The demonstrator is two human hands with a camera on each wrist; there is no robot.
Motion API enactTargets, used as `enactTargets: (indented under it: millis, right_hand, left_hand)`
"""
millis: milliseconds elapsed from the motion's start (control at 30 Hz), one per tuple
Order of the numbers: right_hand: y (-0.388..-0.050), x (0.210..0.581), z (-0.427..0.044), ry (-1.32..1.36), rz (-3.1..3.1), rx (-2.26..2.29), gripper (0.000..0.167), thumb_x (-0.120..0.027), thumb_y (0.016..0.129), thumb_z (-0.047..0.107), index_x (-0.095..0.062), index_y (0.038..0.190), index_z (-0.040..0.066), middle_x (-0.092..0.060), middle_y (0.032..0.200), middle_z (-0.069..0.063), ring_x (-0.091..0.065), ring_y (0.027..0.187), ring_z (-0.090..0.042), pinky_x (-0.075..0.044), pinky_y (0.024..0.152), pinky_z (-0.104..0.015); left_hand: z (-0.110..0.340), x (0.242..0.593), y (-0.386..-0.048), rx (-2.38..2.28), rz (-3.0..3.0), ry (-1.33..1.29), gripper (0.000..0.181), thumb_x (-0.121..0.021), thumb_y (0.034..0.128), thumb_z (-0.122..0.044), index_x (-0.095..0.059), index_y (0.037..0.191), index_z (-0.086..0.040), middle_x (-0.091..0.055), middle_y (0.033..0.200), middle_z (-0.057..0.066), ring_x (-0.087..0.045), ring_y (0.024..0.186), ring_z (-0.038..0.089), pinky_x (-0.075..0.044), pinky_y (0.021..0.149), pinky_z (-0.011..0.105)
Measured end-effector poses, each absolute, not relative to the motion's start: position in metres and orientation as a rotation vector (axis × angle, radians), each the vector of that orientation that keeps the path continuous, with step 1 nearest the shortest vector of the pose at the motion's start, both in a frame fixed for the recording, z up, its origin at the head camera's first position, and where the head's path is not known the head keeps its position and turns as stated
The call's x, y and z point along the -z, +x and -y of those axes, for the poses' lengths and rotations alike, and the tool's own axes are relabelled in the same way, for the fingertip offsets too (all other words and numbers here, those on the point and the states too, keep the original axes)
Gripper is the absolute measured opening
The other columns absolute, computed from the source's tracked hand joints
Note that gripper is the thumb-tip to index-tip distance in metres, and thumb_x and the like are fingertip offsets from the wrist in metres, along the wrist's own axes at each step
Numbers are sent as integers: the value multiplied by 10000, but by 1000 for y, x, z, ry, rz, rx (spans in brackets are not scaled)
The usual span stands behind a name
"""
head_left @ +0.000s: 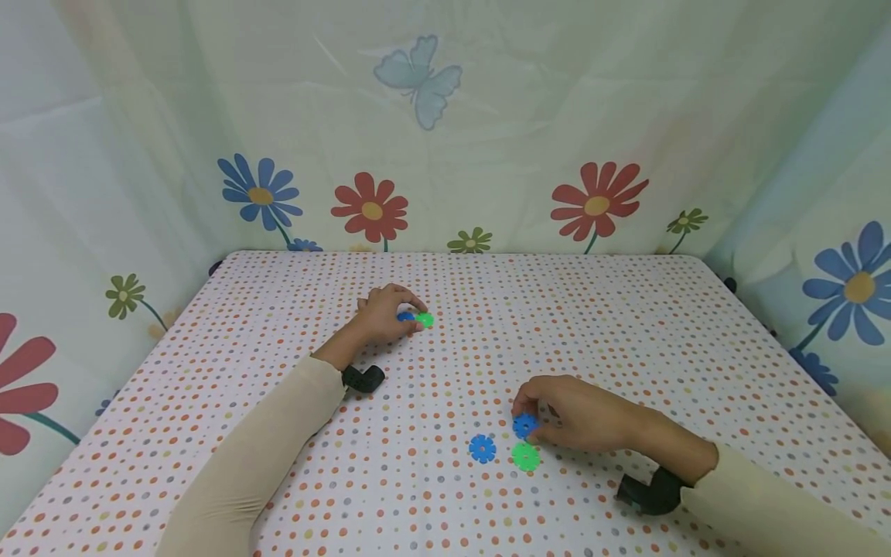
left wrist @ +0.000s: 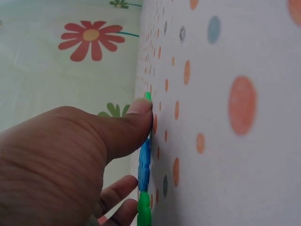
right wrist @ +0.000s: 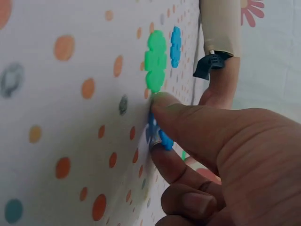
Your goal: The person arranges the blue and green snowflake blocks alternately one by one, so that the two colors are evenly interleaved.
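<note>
At the table's far left-centre, the left hand (head_left: 386,316) pinches a green notched disc (head_left: 425,319) between thumb and finger. A blue disc (head_left: 406,316) lies beside it, under the hand's arch. The left wrist view shows the thumb on the edge of one green disc (left wrist: 148,95), a blue disc (left wrist: 144,165) and another green disc (left wrist: 144,209) in line along the tabletop. Nearer the front, the right hand (head_left: 581,414) pinches a blue disc (head_left: 525,425) between thumb and forefinger. Just below that disc is a green disc (head_left: 525,456); its thumb side is close by.
A loose blue disc (head_left: 482,449) lies left of the right hand's pieces. The dotted cloth (head_left: 390,480) covers the table. Behind and at both sides hangs a flowered curtain (head_left: 487,100). Dark wrist mounts (head_left: 650,493) stick out beneath both forearms.
</note>
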State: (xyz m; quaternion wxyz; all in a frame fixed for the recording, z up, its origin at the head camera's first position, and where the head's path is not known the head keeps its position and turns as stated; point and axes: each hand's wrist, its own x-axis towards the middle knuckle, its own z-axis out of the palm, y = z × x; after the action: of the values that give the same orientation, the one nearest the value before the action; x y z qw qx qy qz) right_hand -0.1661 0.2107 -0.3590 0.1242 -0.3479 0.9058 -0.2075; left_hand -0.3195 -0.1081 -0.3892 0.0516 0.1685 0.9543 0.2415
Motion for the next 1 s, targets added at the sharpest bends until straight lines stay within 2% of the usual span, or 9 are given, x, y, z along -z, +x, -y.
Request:
enactTargets:
  millis: [167, 467, 700, 1000]
  right_hand:
    - [-168, 359, -208, -1013, -2663, 597, 240, -761, 874, 256, -650, 1086, 236, -591, 926, 145, -524, 803, -30, -454, 687, -202]
    - [-185, 359, -198, -1005, -2648, 645, 261, -759, 874, 250, -682, 1121, 217, -589, 834, 138, -472, 673, -31, -425, 603, -196]
    - [-211, 360, -188, -1002, -2691, 627, 275, -763, 869, 242, -698, 1120, 150, -590, 801, 115, -464, 647, -37, -428, 587, -204]
    - [-254, 362, -169, -964, -2731, 605, 291, -739, 893, 244, -677, 1148, 117, -603, 810, 63, -483, 618, -81, -420, 574, -228]
  left_hand:
    - [109, 389, -320, -737, -2905, 508, 277, -687, 917, -397, -682, 1183, -321, -390, 1523, 38, -281, 1417, 407, -172, 1105, 665]
    - [111, 388, -320, -752, -2899, 516, 273, -690, 916, -397, -683, 1178, -322, -391, 1521, 35, -278, 1419, 406, -174, 1102, 657]
    - [111, 389, -320, -763, -2902, 518, 269, -692, 915, -397, -686, 1174, -324, -397, 1515, 34, -280, 1417, 408, -176, 1099, 657]
    - [108, 391, -320, -774, -2901, 526, 257, -689, 917, -395, -686, 1166, -328, -402, 1516, 30, -283, 1419, 404, -175, 1100, 662]
